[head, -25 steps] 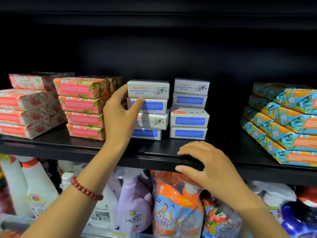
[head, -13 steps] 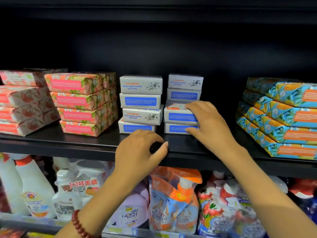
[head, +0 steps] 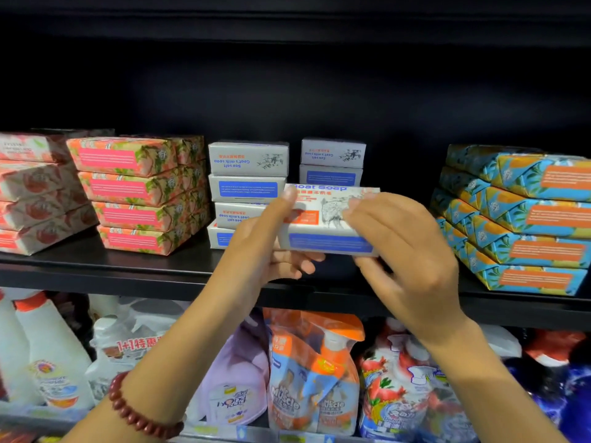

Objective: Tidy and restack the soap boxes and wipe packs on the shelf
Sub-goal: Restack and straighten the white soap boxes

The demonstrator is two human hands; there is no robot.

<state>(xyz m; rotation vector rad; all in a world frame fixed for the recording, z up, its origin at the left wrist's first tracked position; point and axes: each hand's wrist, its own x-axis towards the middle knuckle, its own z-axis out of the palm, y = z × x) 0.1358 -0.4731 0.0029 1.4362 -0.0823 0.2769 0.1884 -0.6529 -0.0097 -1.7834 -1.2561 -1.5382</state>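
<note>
Left hand [head: 271, 247] and right hand [head: 406, 251] each grip an end of one goat soap box [head: 323, 225], held up over the shelf's [head: 128, 266] near edge. If it slips it drops, or it clips the white stack [head: 332, 155] right behind.

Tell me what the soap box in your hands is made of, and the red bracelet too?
The soap box looks like thin matte cardboard: crisp folded edges, flat printed faces. The bracelet is round dark-red beads with a slight shine, maybe polished wood or stone; I cannot tell which.
</note>
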